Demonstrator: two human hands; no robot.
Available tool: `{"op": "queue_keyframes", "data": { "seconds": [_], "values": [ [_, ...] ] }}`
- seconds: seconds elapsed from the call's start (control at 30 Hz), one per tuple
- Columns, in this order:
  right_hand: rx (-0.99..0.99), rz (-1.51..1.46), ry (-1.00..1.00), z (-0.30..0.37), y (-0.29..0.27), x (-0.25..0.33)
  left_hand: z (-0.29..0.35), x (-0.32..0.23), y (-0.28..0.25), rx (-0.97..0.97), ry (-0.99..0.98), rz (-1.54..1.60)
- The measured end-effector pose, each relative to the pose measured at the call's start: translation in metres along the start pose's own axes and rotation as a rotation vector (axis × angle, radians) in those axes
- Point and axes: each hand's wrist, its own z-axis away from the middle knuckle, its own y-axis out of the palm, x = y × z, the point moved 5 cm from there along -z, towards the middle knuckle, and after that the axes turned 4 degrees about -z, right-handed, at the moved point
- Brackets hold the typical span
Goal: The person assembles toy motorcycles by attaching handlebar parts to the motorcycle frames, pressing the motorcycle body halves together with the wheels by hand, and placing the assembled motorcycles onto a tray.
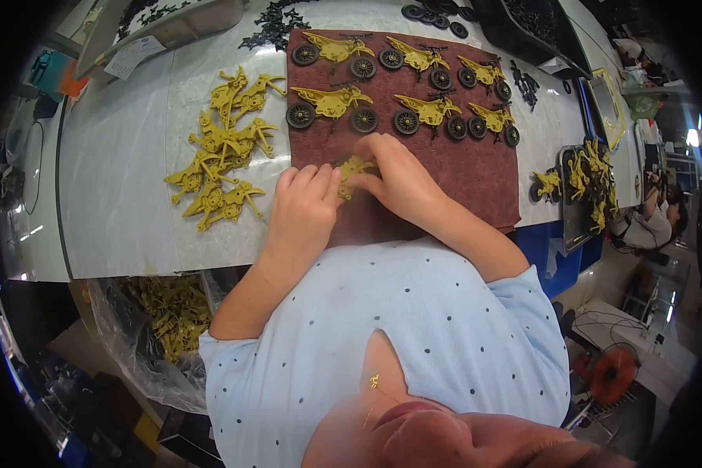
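Near the front edge of a maroon cloth (476, 183), my left hand (304, 207) and my right hand (404, 178) are closed on one yellow plastic toy motorcycle body (354, 167). Fingers cover much of it, and a small dark part shows at its upper left. Beyond my hands, several toy motorcycles lie in two rows on the cloth, such as this yellow one with black wheels (331, 101). To the left of my left hand, a loose pile of yellow motorcycle bodies (225, 148) rests on the table.
Black small parts (277, 23) and black wheels (437, 17) lie at the back, between a grey bin (187, 27) and a black bin (542, 35). At right stands a tray (573, 222) of yellow toys. Below the table's left edge, a plastic bag (125, 335) holds yellow parts.
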Motion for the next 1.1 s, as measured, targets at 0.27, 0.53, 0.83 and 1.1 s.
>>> {"op": "queue_keyframes", "data": {
  "seconds": [0.27,0.53,0.83,1.1],
  "values": [
    [0.019,-0.037,-0.112,0.001,-0.01,0.003,-0.011,0.014,0.002,0.113,-0.006,0.078],
    [-0.094,0.281,-0.506,0.011,-0.002,0.01,-0.015,0.012,0.001,0.251,-0.109,0.12],
    [-0.154,0.344,-0.582,0.004,-0.001,0.015,0.0,0.012,-0.004,-0.087,-0.095,0.049],
    [-0.127,0.388,-0.61,-0.001,-0.002,0.017,-0.005,0.017,-0.002,0.015,0.013,0.058]
  ]
}}
